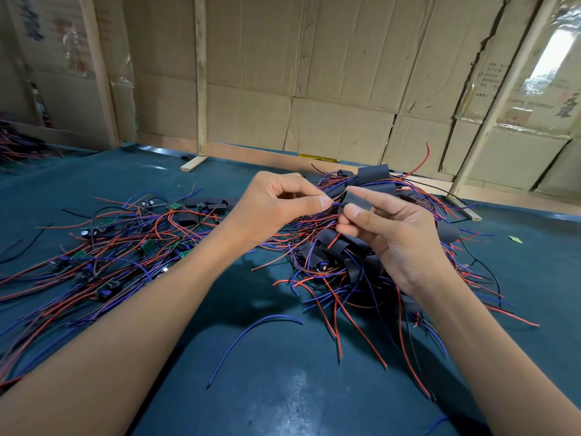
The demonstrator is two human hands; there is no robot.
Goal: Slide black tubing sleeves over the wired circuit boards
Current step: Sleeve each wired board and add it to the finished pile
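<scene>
A: What lay around the work?

B: A dark teal tabletop (283, 388), backed by a wall of flattened brown cardboard sheets (330, 89) and pale wooden battens (200, 73). On the left sprawled a heap of bare green circuit boards with red and blue wires (103, 256). On the right, under and behind the hands, sat a second tangle of boards already in black tubing sleeves (339, 256); it hid much of the far edge.

A: How many?

B: 2 heaps, too knotted to count pieces. 1 loose blue wire (251, 335) curved alone in front.

A: And the hands?

B: Both were raised above the right heap, forearms angled inward. The left hand (276, 206) had its grip pinched together, thumb to forefinger, on thin red and blue wire ends (335, 204). The right hand (393, 237) held a flat black tubing sleeve (361, 199) between thumb and forefinger, just beside those wire ends.
</scene>
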